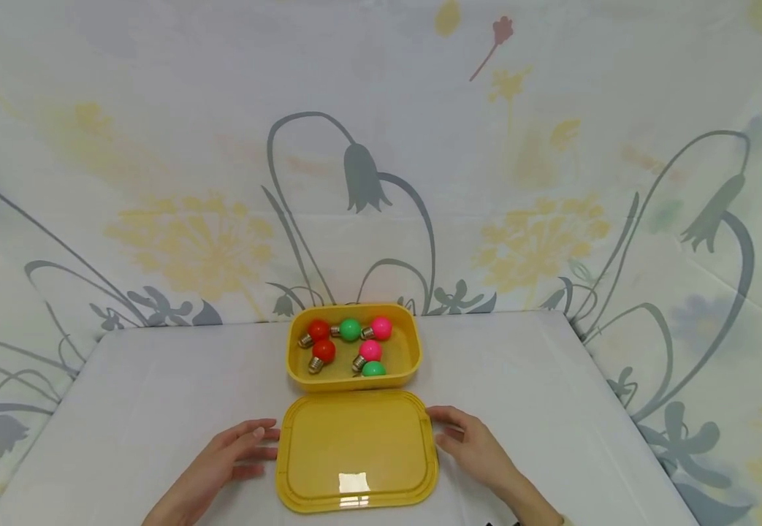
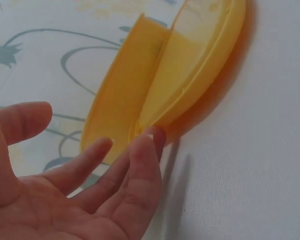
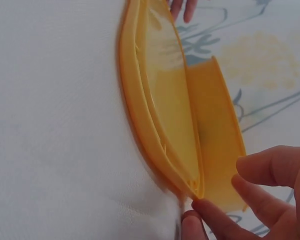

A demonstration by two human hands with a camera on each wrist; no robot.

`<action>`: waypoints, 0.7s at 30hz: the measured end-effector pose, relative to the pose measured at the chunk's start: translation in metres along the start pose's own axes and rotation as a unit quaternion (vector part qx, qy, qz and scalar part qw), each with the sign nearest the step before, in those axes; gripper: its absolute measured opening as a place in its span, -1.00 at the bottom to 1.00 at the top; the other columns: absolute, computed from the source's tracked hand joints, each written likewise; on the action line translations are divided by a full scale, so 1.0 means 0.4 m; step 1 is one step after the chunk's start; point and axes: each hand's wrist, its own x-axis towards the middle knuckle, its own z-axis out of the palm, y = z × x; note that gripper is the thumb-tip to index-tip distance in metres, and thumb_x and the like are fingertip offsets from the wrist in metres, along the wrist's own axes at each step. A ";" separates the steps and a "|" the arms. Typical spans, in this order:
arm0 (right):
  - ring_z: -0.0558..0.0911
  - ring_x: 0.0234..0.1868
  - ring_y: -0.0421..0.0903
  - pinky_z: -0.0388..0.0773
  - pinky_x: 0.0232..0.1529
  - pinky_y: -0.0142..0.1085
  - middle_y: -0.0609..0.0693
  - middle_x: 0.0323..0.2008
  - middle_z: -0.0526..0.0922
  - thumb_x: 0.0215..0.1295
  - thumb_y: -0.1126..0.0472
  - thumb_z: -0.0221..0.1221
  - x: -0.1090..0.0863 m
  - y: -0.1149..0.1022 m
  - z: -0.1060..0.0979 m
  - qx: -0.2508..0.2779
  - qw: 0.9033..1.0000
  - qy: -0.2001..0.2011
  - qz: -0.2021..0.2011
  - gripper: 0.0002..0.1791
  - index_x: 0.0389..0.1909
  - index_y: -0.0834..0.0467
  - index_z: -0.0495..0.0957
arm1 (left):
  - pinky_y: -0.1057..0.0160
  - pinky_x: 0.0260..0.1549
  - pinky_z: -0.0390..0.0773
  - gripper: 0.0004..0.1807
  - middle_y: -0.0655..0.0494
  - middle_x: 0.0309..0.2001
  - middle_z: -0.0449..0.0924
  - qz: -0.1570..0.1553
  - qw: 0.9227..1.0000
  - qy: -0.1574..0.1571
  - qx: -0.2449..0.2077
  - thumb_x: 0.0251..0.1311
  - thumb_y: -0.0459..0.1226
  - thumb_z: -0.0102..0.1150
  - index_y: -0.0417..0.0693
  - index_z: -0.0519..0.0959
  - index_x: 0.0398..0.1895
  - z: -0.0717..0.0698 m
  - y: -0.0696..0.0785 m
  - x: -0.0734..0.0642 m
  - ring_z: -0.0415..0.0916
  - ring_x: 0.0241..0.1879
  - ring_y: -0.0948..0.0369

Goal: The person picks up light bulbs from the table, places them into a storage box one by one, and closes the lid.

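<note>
A yellow plastic lid (image 1: 357,449) lies flat on the white table, directly in front of a yellow box (image 1: 413,369). Inside the box are several small coloured light bulbs, among them a red bulb (image 1: 324,351), a green bulb (image 1: 350,329) and a pink bulb (image 1: 381,328), with metal screw bases. My left hand (image 1: 223,460) is at the lid's left edge, its fingers extended and loosely bent. At the opposite edge is my right hand (image 1: 475,447), with fingertips at the lid's rim (image 3: 140,100). Whether either hand actually touches the lid is hard to tell.
White cloth covers the table (image 1: 538,387). Behind it and at both sides hangs a curtain (image 1: 381,241) printed with grey and yellow flowers. The box stands near the table's back edge. A small dark object (image 1: 502,524) shows at the bottom border.
</note>
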 end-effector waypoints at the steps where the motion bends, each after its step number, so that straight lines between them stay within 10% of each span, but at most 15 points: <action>1: 0.45 0.28 0.18 0.42 0.21 -0.06 0.17 0.21 0.53 0.35 0.34 0.17 -0.001 -0.001 0.001 0.009 1.000 0.000 0.002 -0.56 0.24 0.25 0.48 | 0.08 0.00 0.57 -0.26 -0.18 0.21 0.50 0.003 1.000 -0.001 -0.001 0.45 0.08 0.00 -0.35 0.27 0.40 0.000 0.000 0.000 0.57 0.07 0.00; 9: 0.52 0.22 0.21 0.60 -0.03 -0.21 0.31 0.24 0.48 0.39 0.35 0.14 -0.001 -0.007 0.005 0.120 0.993 -0.005 0.021 -0.51 0.31 0.33 0.38 | 0.12 -0.02 0.58 -0.29 -0.14 0.18 0.53 0.003 1.000 0.016 -0.006 0.46 0.07 -0.01 -0.34 0.30 0.38 0.003 -0.005 0.003 0.58 0.05 0.02; 21: 0.60 0.13 0.16 0.61 -0.09 -0.26 0.31 0.09 0.60 0.30 0.38 0.24 0.003 0.010 0.010 0.126 0.991 0.034 0.022 -0.50 0.25 0.35 0.45 | 0.11 -0.03 0.57 -0.37 -0.12 0.13 0.58 0.004 0.998 0.064 0.018 0.43 -0.03 0.10 -0.37 0.40 0.31 0.019 -0.021 0.025 0.60 0.00 0.07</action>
